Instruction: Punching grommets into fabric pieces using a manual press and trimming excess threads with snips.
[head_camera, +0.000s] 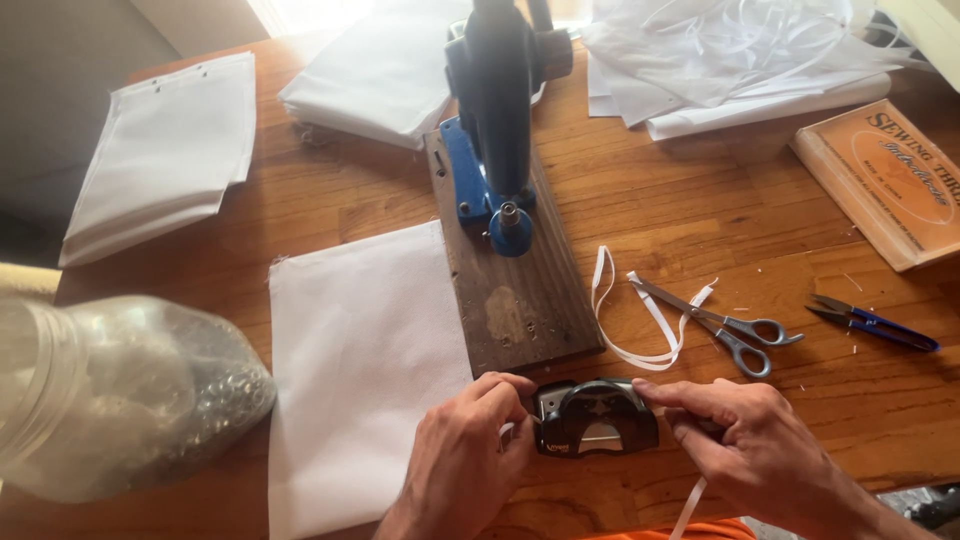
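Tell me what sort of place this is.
Probably a small sewing or craft workshop at a wooden table. A blue hand press stands on a board, scissors lie by white strap, and white fabric stacks sit around. Both hands hold a small black device.

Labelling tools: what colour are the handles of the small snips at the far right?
Blue, on the small snips lying on the wooden table; the head view shows them best.
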